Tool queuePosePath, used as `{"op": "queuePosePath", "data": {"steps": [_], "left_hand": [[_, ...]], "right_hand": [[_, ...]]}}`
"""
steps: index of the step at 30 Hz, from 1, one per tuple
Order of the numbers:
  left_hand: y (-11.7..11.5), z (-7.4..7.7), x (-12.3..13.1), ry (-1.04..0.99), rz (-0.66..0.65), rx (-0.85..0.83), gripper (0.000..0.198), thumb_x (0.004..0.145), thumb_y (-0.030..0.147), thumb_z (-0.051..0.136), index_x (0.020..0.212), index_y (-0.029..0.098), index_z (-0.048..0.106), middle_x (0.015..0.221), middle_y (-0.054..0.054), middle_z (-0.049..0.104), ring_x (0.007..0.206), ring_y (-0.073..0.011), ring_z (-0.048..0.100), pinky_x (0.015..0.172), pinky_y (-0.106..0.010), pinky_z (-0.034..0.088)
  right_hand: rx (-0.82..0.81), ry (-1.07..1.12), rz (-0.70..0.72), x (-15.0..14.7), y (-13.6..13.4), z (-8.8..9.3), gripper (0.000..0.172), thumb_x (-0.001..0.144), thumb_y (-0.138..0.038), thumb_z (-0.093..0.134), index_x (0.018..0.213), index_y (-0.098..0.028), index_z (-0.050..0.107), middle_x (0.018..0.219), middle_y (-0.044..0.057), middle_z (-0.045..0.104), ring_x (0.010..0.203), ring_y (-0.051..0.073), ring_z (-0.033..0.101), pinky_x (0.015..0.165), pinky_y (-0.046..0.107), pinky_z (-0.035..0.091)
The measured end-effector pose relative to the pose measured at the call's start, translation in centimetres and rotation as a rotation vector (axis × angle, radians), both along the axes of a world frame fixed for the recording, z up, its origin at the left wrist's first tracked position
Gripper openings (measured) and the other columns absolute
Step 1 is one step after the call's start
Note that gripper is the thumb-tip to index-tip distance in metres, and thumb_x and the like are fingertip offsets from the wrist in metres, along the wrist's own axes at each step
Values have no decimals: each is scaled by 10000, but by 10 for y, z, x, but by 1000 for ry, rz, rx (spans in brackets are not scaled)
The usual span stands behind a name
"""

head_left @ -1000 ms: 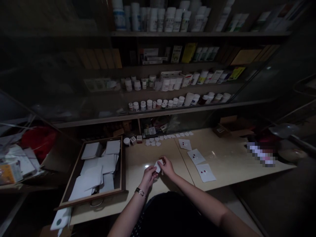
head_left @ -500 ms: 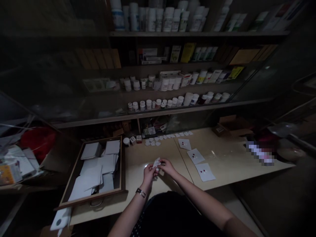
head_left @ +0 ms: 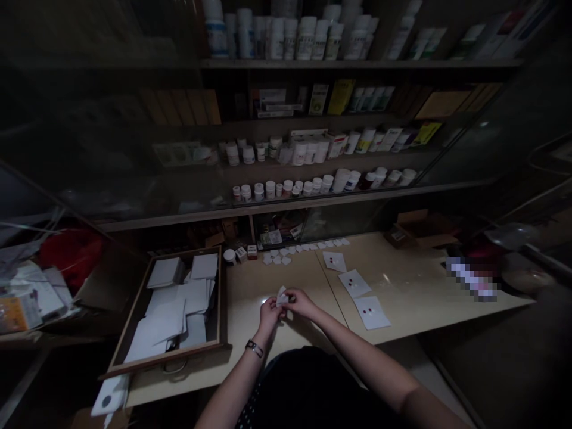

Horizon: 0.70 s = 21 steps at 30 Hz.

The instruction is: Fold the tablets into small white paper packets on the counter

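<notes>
Between my fingers, just above the table, is a small white paper [head_left: 281, 295], partly folded. My left hand [head_left: 269, 313] pinches it from the left and below. My right hand [head_left: 300, 302] grips its right side, the fingers closed on it. Whatever lies inside the paper is hidden. To the right, three square white paper sheets [head_left: 373, 319] lie flat in a slanting row, with dark red pills [head_left: 350, 282] and paler ones on them. Small folded paper packets [head_left: 277, 260] sit in a cluster and a line at the back of the table.
On the left, a wooden drawer tray [head_left: 222, 298] holds stacks of white paper [head_left: 163, 322]. Small boxes [head_left: 252, 252] stand behind it. Shelves of white bottles [head_left: 308, 152] rise at the back. An open cardboard box [head_left: 404, 238] and a pixelated object [head_left: 471, 279] are at the right.
My fingers have shifted slightly on the small paper, my right hand moving a little left over it. The sheets, packets and tray stay where they were.
</notes>
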<state>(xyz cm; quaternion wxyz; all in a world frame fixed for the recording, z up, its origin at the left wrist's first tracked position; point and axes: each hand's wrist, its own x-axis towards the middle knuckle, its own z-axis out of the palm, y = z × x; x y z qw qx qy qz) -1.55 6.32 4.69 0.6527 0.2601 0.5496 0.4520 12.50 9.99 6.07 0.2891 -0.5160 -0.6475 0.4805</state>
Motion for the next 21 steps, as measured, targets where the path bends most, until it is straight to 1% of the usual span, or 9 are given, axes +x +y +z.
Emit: {"op": "queuePosePath", "data": {"steps": [3,6,10,12,15,17,21], "left_hand": [[-1,0,0,45,-13,53,254,508,243,767,666,150,591,577,-1,624,486,-108,557,469,-195,416],[-2,2,1,63,-41,92,225,517,235,747,672,151,607,583,-6,630,493,-110,552,460,-189,399],[-2,4,2,53,-59,118,248,511,243,754,702,143,632,616,-23,651,483,-102,536,450,-188,383],[-3,3,3,49,-66,114,276,516,269,766,725,134,649,633,-31,659,482,-99,535,450,-189,384],[-4,2,1,49,-77,102,329,538,343,780,756,124,667,633,-36,656,499,-109,558,457,-191,400],[-4,3,-1,41,-92,91,376,553,404,783,770,118,672,605,-36,645,508,-120,574,465,-196,415],[-2,7,-5,18,-108,68,428,563,461,787,790,115,676,619,-48,653,524,-131,597,471,-201,430]], "right_hand": [[23,-64,97,2,0,4,124,634,-200,706,751,-166,728,742,26,705,700,179,625,668,253,464],[67,-123,163,4,1,11,120,657,-201,693,766,-176,739,760,23,698,695,167,611,653,234,445],[139,-242,172,4,0,23,110,649,-189,690,749,-179,737,811,38,693,698,164,599,636,221,420],[150,-262,169,4,0,26,116,646,-174,681,749,-178,734,816,41,693,687,160,595,628,216,413],[123,-225,157,4,-1,26,100,646,-162,669,730,-173,722,754,29,692,666,158,594,619,214,410],[91,-169,119,4,-2,22,95,654,-153,649,728,-172,706,708,15,684,655,156,593,616,215,411],[52,-9,-68,0,-3,13,150,650,-119,592,774,-168,660,684,-3,656,652,146,587,615,217,426]]}}
